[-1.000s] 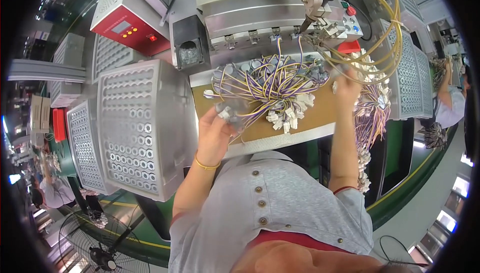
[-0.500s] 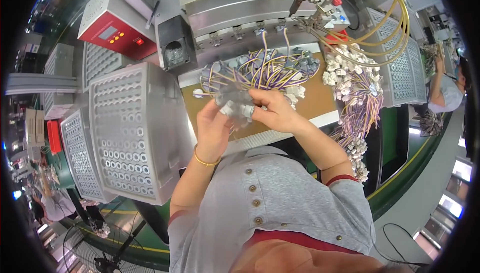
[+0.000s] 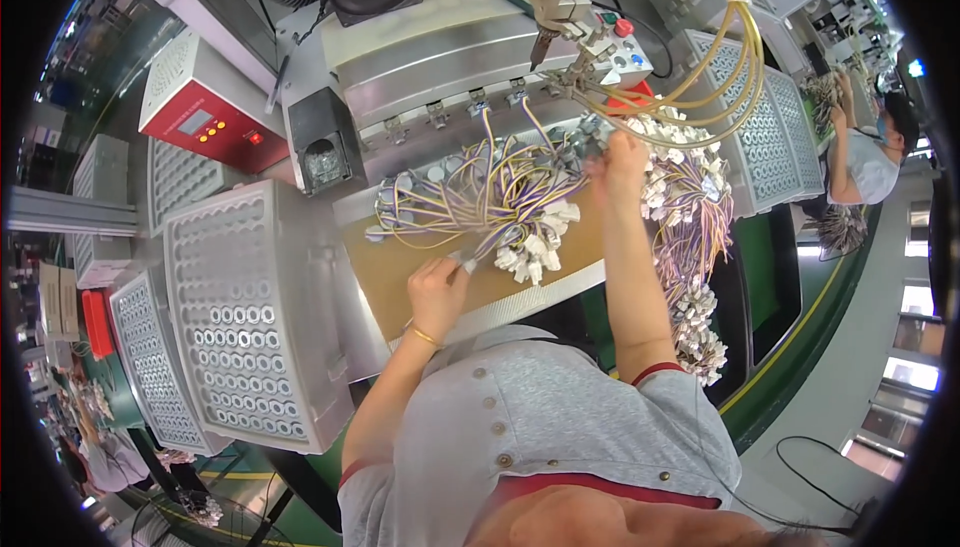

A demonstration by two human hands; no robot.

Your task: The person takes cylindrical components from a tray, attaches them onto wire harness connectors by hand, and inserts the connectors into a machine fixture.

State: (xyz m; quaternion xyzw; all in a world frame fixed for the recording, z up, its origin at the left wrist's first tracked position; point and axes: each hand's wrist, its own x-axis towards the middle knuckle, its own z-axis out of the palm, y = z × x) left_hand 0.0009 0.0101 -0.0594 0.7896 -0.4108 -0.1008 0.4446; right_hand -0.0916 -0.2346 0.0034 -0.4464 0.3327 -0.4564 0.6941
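Note:
My left hand (image 3: pixel 438 292) is at the near left of the brown work board (image 3: pixel 385 282). Its thumb and fingertips pinch a small white connector (image 3: pixel 467 263) at the end of purple and yellow wires. Beyond it spreads a heap of wire harnesses (image 3: pixel 505 187), with round grey parts at the far side and white connectors (image 3: pixel 533 252) bunched at the near side. My right hand (image 3: pixel 622 165) reaches to the heap's far right, fingers bent down at several grey parts (image 3: pixel 590 135). Blur and the fingers hide what it grips, if anything.
A metal fixture (image 3: pixel 430 77) with small clamps lines the board's far side, two wires in it. A soldering-type tip (image 3: pixel 541 49) and yellow tubes (image 3: pixel 745 57) hang above. Trays of round parts (image 3: pixel 235 317) stand left; more harnesses (image 3: pixel 690 187) lie right. A co-worker (image 3: pixel 868 147) sits far right.
My hands were together over the board with small grey-and-white parts. They have parted: the left came down to the white connector, the right went far right. The whole view has shifted a little.

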